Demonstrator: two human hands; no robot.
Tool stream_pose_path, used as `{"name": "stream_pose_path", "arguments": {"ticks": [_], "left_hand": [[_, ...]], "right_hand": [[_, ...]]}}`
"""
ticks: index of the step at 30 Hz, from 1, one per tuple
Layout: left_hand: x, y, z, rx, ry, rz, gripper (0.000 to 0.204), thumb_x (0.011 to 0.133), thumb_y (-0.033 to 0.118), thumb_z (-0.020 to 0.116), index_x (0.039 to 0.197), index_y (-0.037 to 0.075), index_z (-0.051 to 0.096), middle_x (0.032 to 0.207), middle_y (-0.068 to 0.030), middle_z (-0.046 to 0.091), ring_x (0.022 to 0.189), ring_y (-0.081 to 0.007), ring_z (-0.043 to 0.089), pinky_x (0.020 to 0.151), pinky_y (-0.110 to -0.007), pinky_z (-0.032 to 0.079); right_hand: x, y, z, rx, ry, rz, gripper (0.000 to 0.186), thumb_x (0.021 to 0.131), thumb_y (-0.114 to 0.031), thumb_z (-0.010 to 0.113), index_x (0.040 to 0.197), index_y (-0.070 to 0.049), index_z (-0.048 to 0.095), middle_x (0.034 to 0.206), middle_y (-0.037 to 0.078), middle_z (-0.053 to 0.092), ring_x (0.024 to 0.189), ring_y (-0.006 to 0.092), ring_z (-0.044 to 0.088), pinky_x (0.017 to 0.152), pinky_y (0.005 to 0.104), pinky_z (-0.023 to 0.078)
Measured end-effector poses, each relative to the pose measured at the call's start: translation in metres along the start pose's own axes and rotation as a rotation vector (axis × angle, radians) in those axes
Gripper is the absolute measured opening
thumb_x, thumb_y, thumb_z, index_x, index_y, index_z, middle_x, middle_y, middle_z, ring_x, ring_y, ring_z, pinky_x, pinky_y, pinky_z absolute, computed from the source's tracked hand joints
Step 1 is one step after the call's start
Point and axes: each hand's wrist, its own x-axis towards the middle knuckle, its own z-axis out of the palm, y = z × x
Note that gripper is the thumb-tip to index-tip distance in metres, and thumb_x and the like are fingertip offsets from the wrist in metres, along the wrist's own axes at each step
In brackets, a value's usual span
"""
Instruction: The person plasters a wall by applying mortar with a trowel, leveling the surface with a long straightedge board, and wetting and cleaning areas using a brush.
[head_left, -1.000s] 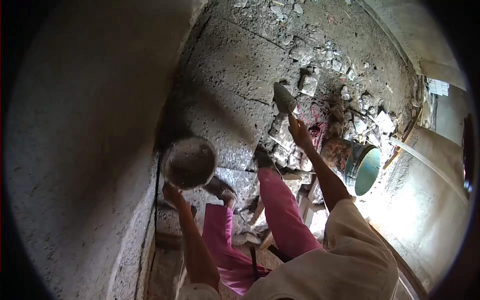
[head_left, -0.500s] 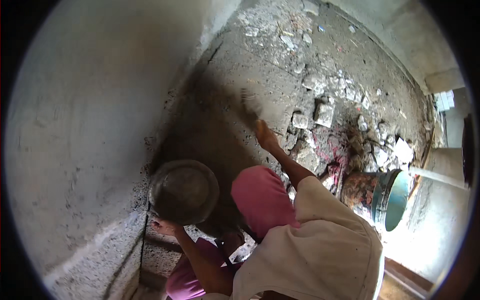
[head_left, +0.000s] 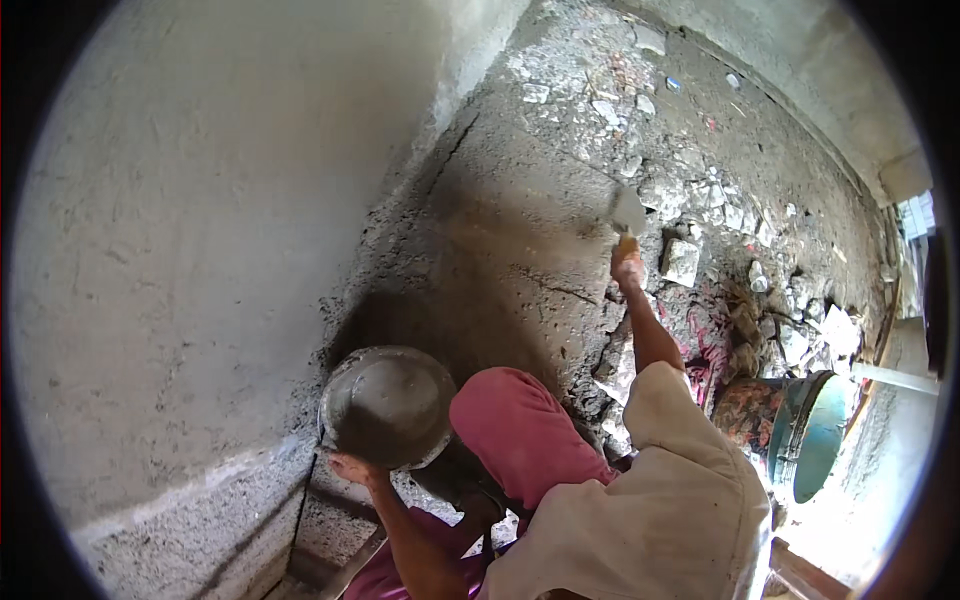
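My right hand (head_left: 627, 264) reaches far out and is closed round the handle of a trowel (head_left: 628, 212). The flat, greyish blade is over the rough ground beside the stones. Close to the wall at the left, my left hand (head_left: 357, 470) grips the near rim of a round, shallow pan (head_left: 436, 384). Grey, wet-looking mortar (head_left: 385, 405) seems to lie in it. Below the wrist, the fingers under the pan are partly hidden. A damp, smoothed grey patch (head_left: 500, 240) of ground stretches between the pan and the trowel.
A plastered wall (head_left: 220, 230) rises along the left. Broken stones and rubble (head_left: 683, 262) run down the right of the patch. A teal, stained bucket (head_left: 788, 440) stands at the right beside a pale pipe (head_left: 895, 379). My knee in pink cloth (head_left: 520, 430) is between both hands.
My right hand has swept the trowel to the right, from the patch's middle to its edge by the stones. My left hand stays on the pan; the whole view has shifted slightly.
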Motion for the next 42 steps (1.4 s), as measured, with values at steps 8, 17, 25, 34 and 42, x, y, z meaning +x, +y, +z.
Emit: {"name": "stream_pose_path", "arguments": {"ticks": [8, 17, 25, 34, 42], "left_hand": [[0.0, 0.061, -0.021, 0.61, 0.041, -0.026, 0.054, 0.103, 0.041, 0.035, 0.126, -0.005, 0.05, 0.093, -0.0136, 0.058, 0.08, -0.0238, 0.052, 0.078, -0.04, 0.047], [-0.01, 0.056, 0.021, 0.471, -0.067, -0.241, 0.061, 0.102, 0.043, 0.033, 0.125, -0.01, 0.051, 0.121, -0.017, 0.059, 0.1, -0.0275, 0.058, 0.089, -0.038, 0.049], [-0.002, 0.054, 0.016, 0.43, 0.036, -0.373, 0.068, 0.1, 0.052, 0.033, 0.125, -0.009, 0.049, 0.107, -0.0177, 0.058, 0.092, -0.0264, 0.055, 0.083, -0.037, 0.047], [-0.014, 0.073, 0.015, 0.53, -0.112, -0.096, 0.064, 0.102, 0.047, 0.034, 0.125, -0.011, 0.048, 0.11, -0.0158, 0.059, 0.093, -0.024, 0.055, 0.087, -0.037, 0.045], [-0.002, 0.078, 0.003, 0.151, 0.14, -0.393, 0.056, 0.101, 0.044, 0.04, 0.119, -0.007, 0.052, 0.105, -0.0143, 0.06, 0.084, -0.0223, 0.056, 0.077, -0.038, 0.05]], "right_hand": [[0.032, 0.123, -0.214, 2.392, -0.43, -0.027, 0.051, 0.095, -0.027, 0.048, 0.142, -0.01, 0.037, 0.134, 0.024, 0.048, 0.095, 0.0446, 0.061, 0.085, 0.0481, 0.048], [-0.004, 0.012, 0.016, 1.872, 0.021, 0.521, 0.036, 0.092, -0.018, 0.05, 0.124, -0.002, 0.051, 0.124, 0.017, 0.056, 0.114, 0.0293, 0.055, 0.089, 0.0389, 0.047], [0.023, 0.038, 0.019, 2.154, -0.685, 0.987, 0.047, 0.084, -0.033, 0.051, 0.124, -0.008, 0.045, 0.107, 0.028, 0.06, 0.095, 0.0455, 0.059, 0.083, 0.052, 0.047], [0.061, 0.007, -0.03, 2.15, -0.608, 0.996, 0.053, 0.088, -0.037, 0.049, 0.13, -0.006, 0.04, 0.1, 0.027, 0.064, 0.087, 0.0434, 0.063, 0.078, 0.052, 0.049], [0.149, 0.006, -0.061, 2.195, 0.011, 0.557, 0.032, 0.091, -0.028, 0.05, 0.108, -0.002, 0.052, 0.104, 0.024, 0.055, 0.098, 0.0418, 0.054, 0.085, 0.0464, 0.044]]}}
